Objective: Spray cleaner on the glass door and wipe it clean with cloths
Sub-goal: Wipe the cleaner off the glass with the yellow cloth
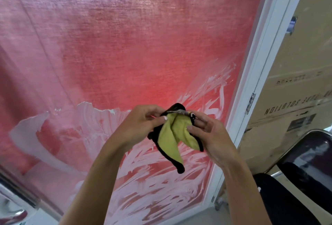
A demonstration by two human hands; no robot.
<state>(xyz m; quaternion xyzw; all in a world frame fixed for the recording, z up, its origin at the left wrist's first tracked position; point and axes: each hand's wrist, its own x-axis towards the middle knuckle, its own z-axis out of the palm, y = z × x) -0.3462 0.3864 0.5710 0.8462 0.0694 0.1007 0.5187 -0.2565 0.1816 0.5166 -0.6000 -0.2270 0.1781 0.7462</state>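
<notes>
Left hand (142,122) and right hand (210,135) both pinch yellow cloth (172,135), bunched between them, before smeared glass door (125,54).

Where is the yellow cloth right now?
In the head view, the yellow cloth is low in the middle, held between the left hand and right hand, before the smeared glass door.

Left grip (143,122), right grip (209,133): both pinching.
</notes>
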